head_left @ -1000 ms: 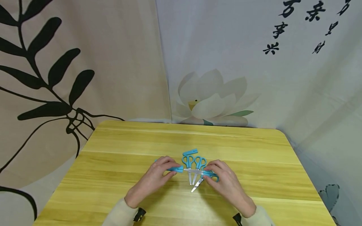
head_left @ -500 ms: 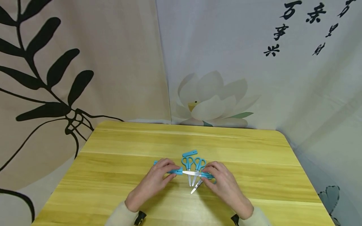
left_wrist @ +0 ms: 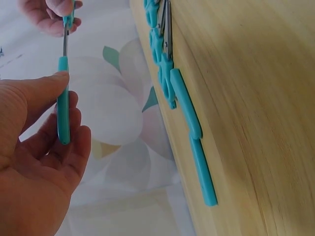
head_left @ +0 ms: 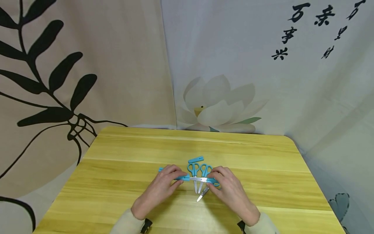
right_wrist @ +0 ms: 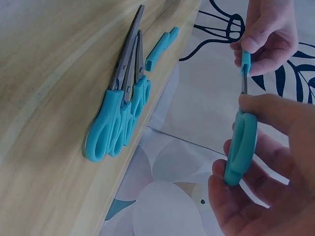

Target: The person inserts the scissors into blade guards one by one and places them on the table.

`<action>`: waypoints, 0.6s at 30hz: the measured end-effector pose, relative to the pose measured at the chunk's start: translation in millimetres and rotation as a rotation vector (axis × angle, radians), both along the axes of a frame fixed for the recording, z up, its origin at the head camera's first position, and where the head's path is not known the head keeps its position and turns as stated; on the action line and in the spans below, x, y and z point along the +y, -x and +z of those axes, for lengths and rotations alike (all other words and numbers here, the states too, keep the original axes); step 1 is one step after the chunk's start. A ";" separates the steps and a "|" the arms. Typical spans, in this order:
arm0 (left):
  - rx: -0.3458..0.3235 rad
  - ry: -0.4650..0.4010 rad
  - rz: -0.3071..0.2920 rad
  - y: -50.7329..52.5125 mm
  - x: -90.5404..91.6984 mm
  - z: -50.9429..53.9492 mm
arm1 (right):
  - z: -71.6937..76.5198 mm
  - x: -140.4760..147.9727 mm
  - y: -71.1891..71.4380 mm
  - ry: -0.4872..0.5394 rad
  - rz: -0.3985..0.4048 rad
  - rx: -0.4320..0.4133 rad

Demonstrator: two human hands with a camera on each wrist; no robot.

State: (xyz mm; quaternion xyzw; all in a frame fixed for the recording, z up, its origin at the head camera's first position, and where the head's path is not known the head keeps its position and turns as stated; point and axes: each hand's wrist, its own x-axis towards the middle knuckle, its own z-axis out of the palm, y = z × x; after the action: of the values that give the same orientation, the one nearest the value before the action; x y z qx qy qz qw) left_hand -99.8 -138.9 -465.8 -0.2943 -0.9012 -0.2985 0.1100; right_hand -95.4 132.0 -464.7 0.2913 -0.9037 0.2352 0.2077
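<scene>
My left hand [head_left: 162, 185] pinches a blue blade cover [left_wrist: 63, 105] between thumb and fingers. In my right hand [head_left: 230, 187] is a pair of scissors [right_wrist: 241, 147], gripped by the blue handle, blades pointing left. The blade tips meet the mouth of the cover, while most of the blade still shows between the hands; how deep the tips sit is hard to tell. Both are held above the table. Below lie three more scissors, with bare blades: one on the left [head_left: 193, 168], a middle one [head_left: 205, 168], and one [head_left: 201, 195] partly hidden by my right hand.
A loose blue cover [head_left: 195, 159] lies behind the scissors on the wooden table [head_left: 131, 143]. Another cover [left_wrist: 203, 172] lies end to end with it, mostly behind my left hand in the head view. Printed curtains [head_left: 122, 65] hang beyond the table's back edge.
My right hand has moved left with the scissors, bringing the blades up to the cover and in line with it. The left hand stays almost in place. The scissors and covers on the table have not moved.
</scene>
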 end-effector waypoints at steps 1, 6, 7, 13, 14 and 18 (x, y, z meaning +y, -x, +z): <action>0.001 -0.001 0.000 0.0 0.4 0.2 | -0.1 0.1 0.2 -0.002 0.000 0.002; 0.011 -0.001 -0.004 0.5 2.2 0.6 | 0.3 0.0 0.8 -0.007 -0.001 0.001; 0.013 -0.001 -0.005 0.4 2.4 0.9 | 0.6 -0.1 1.0 -0.010 -0.002 0.001; 0.040 0.013 -0.002 0.4 3.7 1.4 | 2.8 -1.3 1.5 -0.019 -0.001 -0.009; 0.044 0.016 -0.002 0.5 4.0 1.3 | 3.1 -1.6 1.6 -0.018 0.001 -0.008; 0.051 0.017 -0.011 0.9 5.7 1.3 | 3.9 -2.6 2.1 -0.009 0.008 0.006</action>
State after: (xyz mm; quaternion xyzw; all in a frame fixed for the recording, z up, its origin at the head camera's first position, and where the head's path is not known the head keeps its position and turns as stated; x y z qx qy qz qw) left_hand -100.7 -133.2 -464.4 -0.3078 -0.8989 -0.2838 0.1289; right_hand -97.5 129.4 -460.7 0.2963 -0.9030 0.2312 0.2080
